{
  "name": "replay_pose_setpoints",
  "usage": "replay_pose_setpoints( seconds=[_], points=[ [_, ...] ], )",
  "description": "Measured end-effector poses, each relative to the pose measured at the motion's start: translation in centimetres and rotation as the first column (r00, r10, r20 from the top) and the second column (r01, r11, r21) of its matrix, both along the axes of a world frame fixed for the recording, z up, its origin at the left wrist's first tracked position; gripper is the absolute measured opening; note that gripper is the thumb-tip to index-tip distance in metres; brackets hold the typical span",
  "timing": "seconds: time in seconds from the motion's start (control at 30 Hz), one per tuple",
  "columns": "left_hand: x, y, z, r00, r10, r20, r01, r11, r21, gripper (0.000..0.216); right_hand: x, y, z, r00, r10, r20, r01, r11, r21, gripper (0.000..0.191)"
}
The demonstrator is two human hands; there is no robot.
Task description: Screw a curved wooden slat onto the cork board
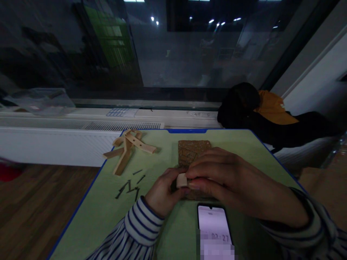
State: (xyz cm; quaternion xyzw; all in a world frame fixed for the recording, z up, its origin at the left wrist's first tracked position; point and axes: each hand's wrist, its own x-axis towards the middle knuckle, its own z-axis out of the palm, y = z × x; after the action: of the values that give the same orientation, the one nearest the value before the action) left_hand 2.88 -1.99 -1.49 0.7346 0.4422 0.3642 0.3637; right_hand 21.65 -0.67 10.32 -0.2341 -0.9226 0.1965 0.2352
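Note:
A small pale wooden block (pixel 181 180) sits between my two hands, low over a brown patterned board (pixel 193 148) on the green table. The thumb and fingers of my left hand (pixel 168 187) close round its left side. From the right, my right hand (pixel 222 173) pinches the same block with thumb and fingertips. My hands cover much of the board, and the block's far side is hidden. Several dark screws or nails (pixel 130 185) lie loose left of my left hand. Behind them rests a pile of curved wooden pieces (pixel 129 144), one with holes in it.
A lit phone (pixel 214 224) lies near the table's front, below my hands. The green table (pixel 108 224) has a blue edge. Behind it are a radiator (pixel 67 141) and a sill with a clear plastic box (pixel 43 101). An orange cap (pixel 273 106) and dark items lie at right.

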Motion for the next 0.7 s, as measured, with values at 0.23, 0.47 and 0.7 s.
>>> replay_pose_setpoints(
  seconds=[0.23,0.47,0.7],
  points=[
    [-0.30,0.35,-0.59,1.000,-0.015,0.016,0.015,1.000,-0.022,0.048,0.36,0.41,-0.05,0.999,-0.045,0.011,0.045,0.999,0.022,0.013],
    [-0.41,0.25,-0.52,1.000,-0.007,0.024,0.009,0.997,-0.078,0.041,0.39,0.37,0.13,1.000,-0.008,0.015,0.008,1.000,-0.009,0.017],
    [-0.28,0.15,-0.64,0.999,-0.013,0.031,0.015,0.999,-0.052,0.041,0.50,0.29,0.10,1.000,-0.022,0.018,0.022,1.000,0.006,0.018]
  ],
)
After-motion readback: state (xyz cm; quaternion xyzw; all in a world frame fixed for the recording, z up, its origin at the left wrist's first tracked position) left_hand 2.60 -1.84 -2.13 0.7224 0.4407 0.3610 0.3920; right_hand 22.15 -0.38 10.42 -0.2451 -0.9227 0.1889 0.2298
